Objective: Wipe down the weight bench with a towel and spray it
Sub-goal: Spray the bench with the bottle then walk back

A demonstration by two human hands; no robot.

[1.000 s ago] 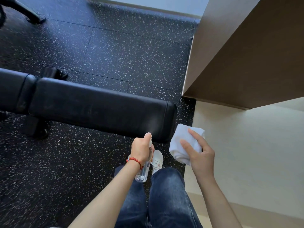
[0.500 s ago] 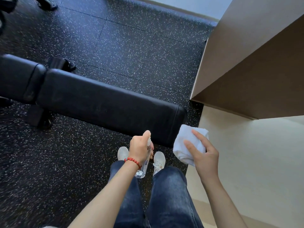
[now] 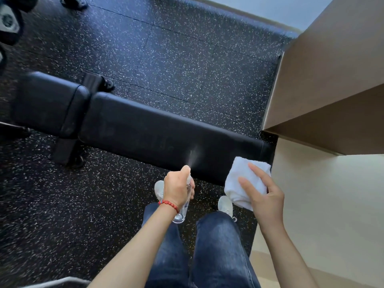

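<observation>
Black vinyl covers the weight bench [image 3: 145, 129], which runs across the floor just ahead of both hands, its near end beside the right hand [image 3: 264, 196]. That padding looks smooth and slightly giving; a damp film on it would likely be slick, so wiping pressure should come from flat fingers rather than a pinch.

The left hand [image 3: 176, 190] is wrapped around a clear spray bottle [image 3: 184, 208], with a finger on top of the nozzle, and a thin mist is leaving the nozzle toward the bench pad ahead of it. The bottle looks light, rigid and smooth-walled, probably plastic; the grip around its upper body, close under the nozzle, seems the sensible hold, since the clear wall could slip in a wet palm.

The right hand holds a white towel [image 3: 239, 177], bunched into a wad, fingers spread over its top and the thumb out of sight. The towel sits just right of the bottle hand, above the bench's near edge; whether it touches the pad I cannot tell. It is soft, limp and absorbent by the look of it, so keeping it folded into a palm-sized pad should stop loose corners from dragging.
</observation>
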